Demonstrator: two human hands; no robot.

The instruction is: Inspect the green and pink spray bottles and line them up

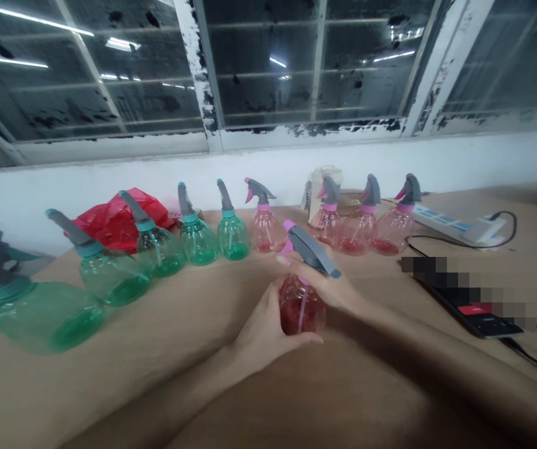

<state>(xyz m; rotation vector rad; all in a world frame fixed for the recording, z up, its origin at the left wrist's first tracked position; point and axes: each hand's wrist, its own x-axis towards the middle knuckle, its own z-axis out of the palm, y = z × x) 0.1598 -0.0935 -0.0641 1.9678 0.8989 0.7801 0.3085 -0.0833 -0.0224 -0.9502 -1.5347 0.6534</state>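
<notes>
A pink spray bottle (302,308) with a grey and pink trigger head stands upright in front of me, some red tint inside. Around its body wraps my left hand (266,324), thumb across the front. My right hand (327,280) grips the neck just under the spray head, its fingers partly hidden by the head. Behind are more pink spray bottles, one (264,227) left of centre and several to the right, such as the rightmost one (394,227). Several green spray bottles line the left, the nearest (48,315) being largest in view.
A red plastic bag (109,218) lies behind the green bottles. At the right are a white power strip (459,226) with a black cable and a phone (488,321), partly pixelated. A pale box (317,193) stands by the wall below the windows.
</notes>
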